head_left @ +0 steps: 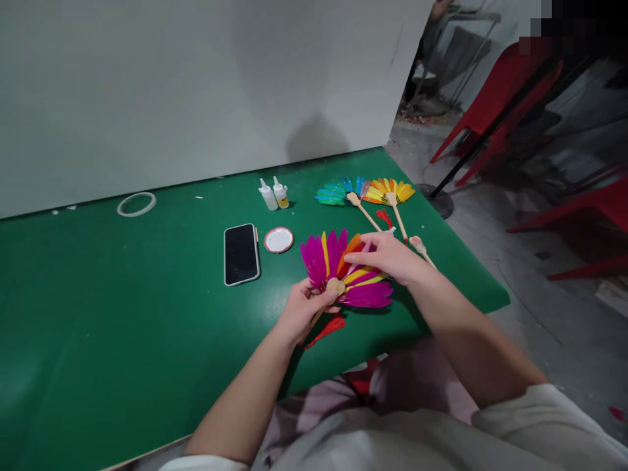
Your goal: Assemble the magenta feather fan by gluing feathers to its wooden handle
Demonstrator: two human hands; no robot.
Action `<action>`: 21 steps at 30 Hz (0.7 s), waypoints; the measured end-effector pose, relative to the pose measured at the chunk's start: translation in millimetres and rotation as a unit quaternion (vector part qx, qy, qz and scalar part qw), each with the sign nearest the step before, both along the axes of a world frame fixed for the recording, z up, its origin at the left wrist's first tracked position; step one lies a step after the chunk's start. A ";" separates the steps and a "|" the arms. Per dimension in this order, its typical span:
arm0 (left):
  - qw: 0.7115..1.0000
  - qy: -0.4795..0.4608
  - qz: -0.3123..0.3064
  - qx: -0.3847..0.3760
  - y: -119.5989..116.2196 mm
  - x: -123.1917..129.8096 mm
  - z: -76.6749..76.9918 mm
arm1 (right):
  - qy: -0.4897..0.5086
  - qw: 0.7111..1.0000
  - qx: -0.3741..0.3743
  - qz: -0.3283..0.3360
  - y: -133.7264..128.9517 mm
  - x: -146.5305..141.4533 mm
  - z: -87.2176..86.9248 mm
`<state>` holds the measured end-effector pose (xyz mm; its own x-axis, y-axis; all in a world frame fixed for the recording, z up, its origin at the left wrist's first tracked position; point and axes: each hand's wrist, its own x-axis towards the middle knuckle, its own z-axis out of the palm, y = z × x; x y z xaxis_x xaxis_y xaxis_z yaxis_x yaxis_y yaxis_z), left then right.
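Observation:
My left hand [307, 304] is closed round the wooden handle of a feather fan [366, 294], with the thumb on its round base. Magenta, yellow and orange feathers spread out from that base. A red tassel [328, 329] hangs below the handle. Over the fan's upper right side, my right hand [392, 255] pinches at an orange feather [349, 252] with thumb and fingers. A pale pink strip shows beside these fingers; I cannot tell what it is. Some of the feathers are hidden behind the right hand.
On the green table [147, 314] are a phone [241, 255], a small round lid [279, 240], two small bottles [273, 194] and a clear ring [136, 205]. A blue-green fan [338, 193], a yellow fan [391, 191] and a bare handle [420, 248] lie right. Red chairs [495, 104] stand beyond.

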<state>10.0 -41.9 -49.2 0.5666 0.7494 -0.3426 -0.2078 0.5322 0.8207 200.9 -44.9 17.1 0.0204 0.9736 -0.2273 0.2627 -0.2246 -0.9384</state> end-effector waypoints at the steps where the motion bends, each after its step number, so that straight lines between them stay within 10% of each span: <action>1: 1.000 0.000 -0.001 0.001 -0.2 -0.1 0.0 | -0.018 1.000 0.004 -0.009 0.1 -0.3 0.8; 21: 0.999 0.028 0.038 0.004 -1.5 3.1 2.7 | -0.035 0.999 0.021 -0.002 -1.8 -2.2 4.4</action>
<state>13.1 -43.4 -46.5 0.4888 0.7922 -0.3654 -0.2005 0.5096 0.8367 198.8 -46.7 21.5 0.0394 0.9823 -0.1832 0.3268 -0.1860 -0.9266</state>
